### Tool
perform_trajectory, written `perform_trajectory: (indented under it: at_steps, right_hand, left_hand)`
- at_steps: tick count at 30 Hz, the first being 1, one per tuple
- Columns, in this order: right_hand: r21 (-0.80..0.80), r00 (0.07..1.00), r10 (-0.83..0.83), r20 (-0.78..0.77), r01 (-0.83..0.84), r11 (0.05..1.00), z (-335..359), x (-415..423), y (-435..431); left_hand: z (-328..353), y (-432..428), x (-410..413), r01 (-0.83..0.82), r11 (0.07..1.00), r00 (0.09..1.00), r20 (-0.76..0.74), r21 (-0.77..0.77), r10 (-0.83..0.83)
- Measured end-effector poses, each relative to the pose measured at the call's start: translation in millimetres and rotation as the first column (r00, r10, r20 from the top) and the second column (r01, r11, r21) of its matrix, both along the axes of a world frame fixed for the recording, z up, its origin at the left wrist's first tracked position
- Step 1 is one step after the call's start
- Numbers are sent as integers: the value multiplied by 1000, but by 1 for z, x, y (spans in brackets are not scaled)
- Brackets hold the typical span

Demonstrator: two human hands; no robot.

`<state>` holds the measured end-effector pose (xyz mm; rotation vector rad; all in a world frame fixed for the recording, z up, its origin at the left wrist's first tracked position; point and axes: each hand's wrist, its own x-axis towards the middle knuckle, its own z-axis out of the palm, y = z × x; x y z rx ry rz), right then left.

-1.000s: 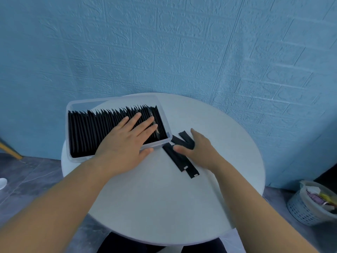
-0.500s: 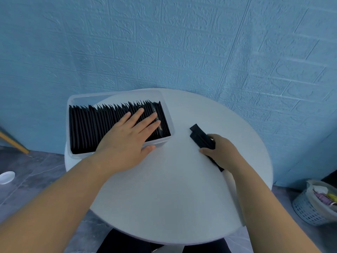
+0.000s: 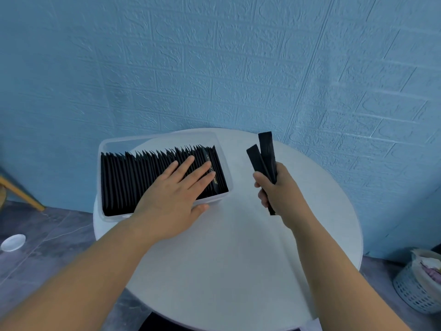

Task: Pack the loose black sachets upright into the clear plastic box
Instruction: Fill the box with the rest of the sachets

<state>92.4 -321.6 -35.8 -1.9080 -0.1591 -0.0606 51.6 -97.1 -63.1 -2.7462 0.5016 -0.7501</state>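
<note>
Blue brick-pattern wall [image 3: 238, 68] rises behind a round white table [image 3: 238, 259], and a person works at it with both hands.

The left hand [image 3: 171, 201] lies flat, fingers straight and slightly spread. It rests on the top edges of the packed sachets [image 3: 133, 177] towards the right end of the row. Its thumb sits low against the near wall of the clear plastic box [image 3: 105, 144].

The right hand [image 3: 276, 187] is curled into a fist round a few loose black sachets [image 3: 265, 154], gripping them clear of the tabletop, right of the box and apart from it. Their upper ends fan apart above the fist and point towards the wall; a lower end sticks out beneath the hand.

Some gold print [image 3: 214, 179] shows on the sachet at the right end of the row, just by the left fingertips, but it is too small to read.

The box sits on the left part of the table, its far left corner hanging past the table's edge. Black sachets stand on edge in it, side by side, filling it from the left wall nearly to the right wall; a strip along the far wall holds none.

On the grey floor [image 3: 47, 223], at the far right, a white lattice basket [image 3: 417, 290] holds crumpled scraps. At the left edge lie a small white dish [image 3: 13, 242] and a slanting wooden leg [image 3: 21, 194].
</note>
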Motion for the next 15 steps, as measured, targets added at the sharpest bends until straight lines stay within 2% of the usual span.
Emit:
perform_trajectory:
  at_steps: [5, 15]
  right_hand:
    - [130, 1000, 18, -16, -16, 991, 22, 6, 35]
    - [117, 996, 8, 90, -19, 993, 39, 18, 75]
  left_hand:
    - [1, -1, -1, -11, 1000, 1000, 4, -3, 11]
    - [2, -1, 0, 2, 1000, 1000, -2, -4, -2]
